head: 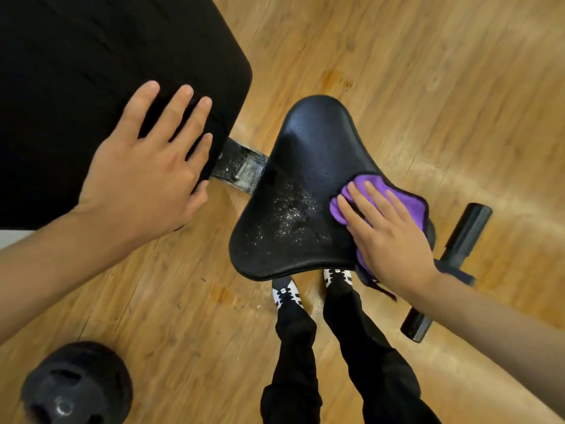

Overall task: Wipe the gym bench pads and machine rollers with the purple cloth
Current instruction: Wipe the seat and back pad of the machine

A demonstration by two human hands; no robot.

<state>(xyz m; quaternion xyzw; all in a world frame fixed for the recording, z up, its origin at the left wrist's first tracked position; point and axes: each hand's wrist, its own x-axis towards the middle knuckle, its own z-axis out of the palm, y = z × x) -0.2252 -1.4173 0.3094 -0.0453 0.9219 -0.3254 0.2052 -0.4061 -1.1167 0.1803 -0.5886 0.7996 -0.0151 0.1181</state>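
1. Wooden floor fills the background.
2. Right grip, fingers flat, presses the purple cloth onto the seat pad, at its right edge.
3. Left grip rests released, fingers spread, on the back pad.
4. Black roller stands near the cloth.

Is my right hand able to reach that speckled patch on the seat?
Probably yes: the right hand presses the cloth on the seat, and only bare pad separates it from the patch.
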